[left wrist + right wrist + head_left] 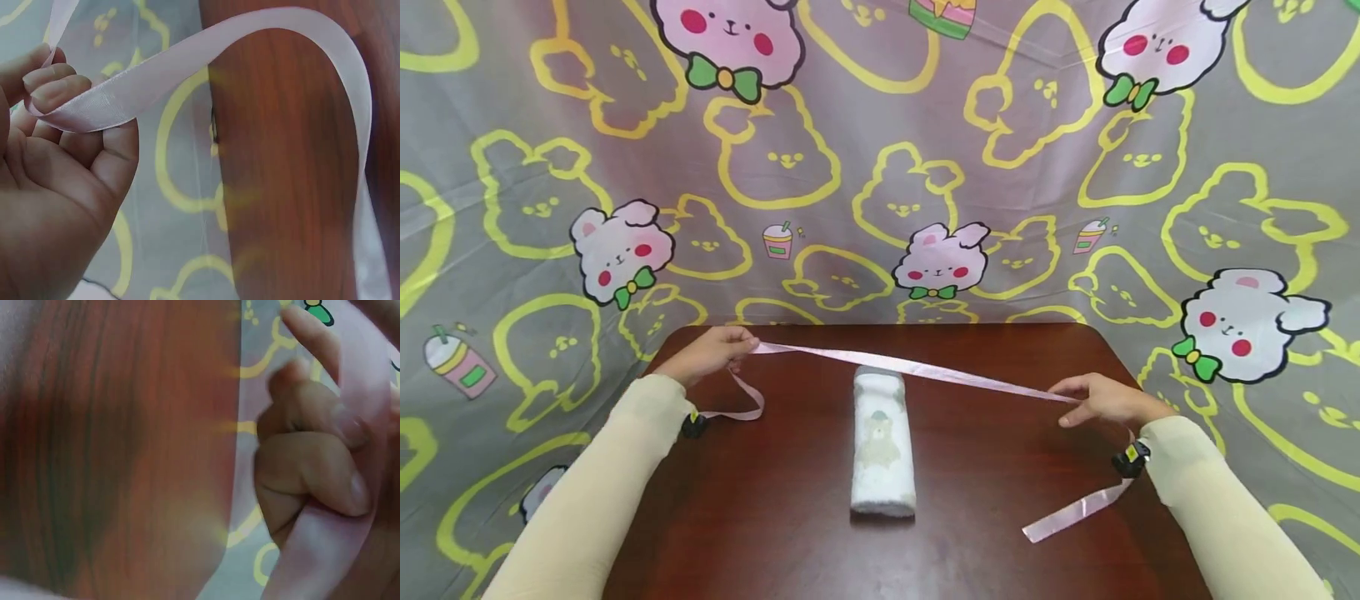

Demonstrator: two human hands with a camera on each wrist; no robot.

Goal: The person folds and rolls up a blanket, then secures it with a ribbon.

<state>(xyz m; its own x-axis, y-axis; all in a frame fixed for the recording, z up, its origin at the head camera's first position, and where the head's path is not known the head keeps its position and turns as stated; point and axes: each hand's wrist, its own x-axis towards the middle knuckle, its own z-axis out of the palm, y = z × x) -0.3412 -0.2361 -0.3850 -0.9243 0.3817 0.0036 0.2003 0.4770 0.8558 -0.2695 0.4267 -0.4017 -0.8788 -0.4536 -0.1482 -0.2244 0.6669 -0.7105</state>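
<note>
A long, pale pink satin ribbon (917, 368) is stretching taut above a dark reddish-brown wooden table (1000, 533), running from one hand to the other; the left hand (709, 353) is pinching it near the table's far left corner, fingers curled over the band, as the left wrist view shows closely with the ribbon (187, 59) looping away from the fingertips (59, 84); the right hand (1101, 400) is gripping it toward the right edge, its curled fingers (312, 469) folding round the ribbon (325, 550) in the right wrist view; the two hands are sitting well apart. A loose tail is curling down from the left hand onto the wood; another tail is trailing from the right hand and lying flat near the front right. Beneath the taut span, at the middle of the table, a rolled white fluffy towel with a faint bear print (883, 450) is lying lengthwise, pointing away from the person; the ribbon is crossing over its far end. Both arms are wearing cream sleeves (595, 500); a grey cloth printed with yellow outlines and pink cartoon rabbits (880, 167) is hanging behind and around the table.
</note>
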